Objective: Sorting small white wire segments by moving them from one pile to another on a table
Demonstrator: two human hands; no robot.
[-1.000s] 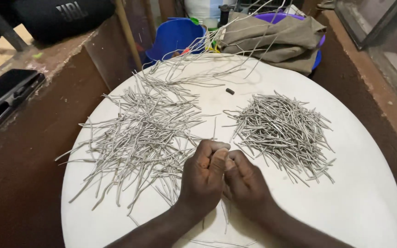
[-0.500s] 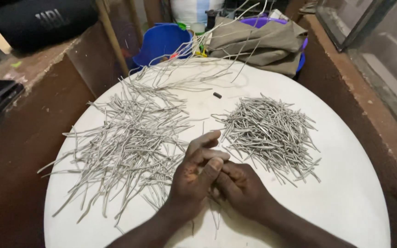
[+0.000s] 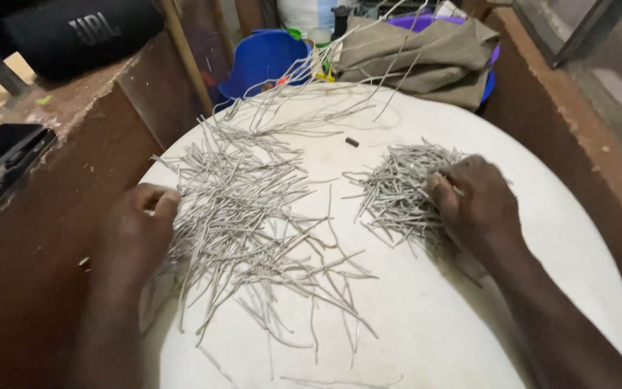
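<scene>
- A round white desk (image 3: 469,317) is seen beneath both hands, with a brown wooden ledge (image 3: 52,216) just outside the left hand.
- Beyond the hands, at the far edge of the desk, a folded khaki cloth (image 3: 426,54) is laid over a purple basin, and a blue plastic container (image 3: 264,61) is set beside it.
- A black cylindrical speaker (image 3: 73,36) is placed far beyond the left hand, on the ledge.
- A wide, loose scatter of grey strands (image 3: 246,216) is spread from the left hand toward the middle of the desk; a tighter, shorter pile (image 3: 397,191) is lying under and just inside the right hand.
- The left hand (image 3: 134,234) is curled loosely, its fingertips laid on the outer edge of the scatter; whether a strand is pinched cannot be told.
- The right hand (image 3: 476,205) is laid palm-down on the short pile, fingers bent over it, pressing rather than clasping.
- The strands are judged light, thin, springy and easily tangled; a single piece would best be pinched near its middle, a bunch gathered at one end.
- A small dark piece (image 3: 352,142) is lying alone between the piles, beyond both hands.
</scene>
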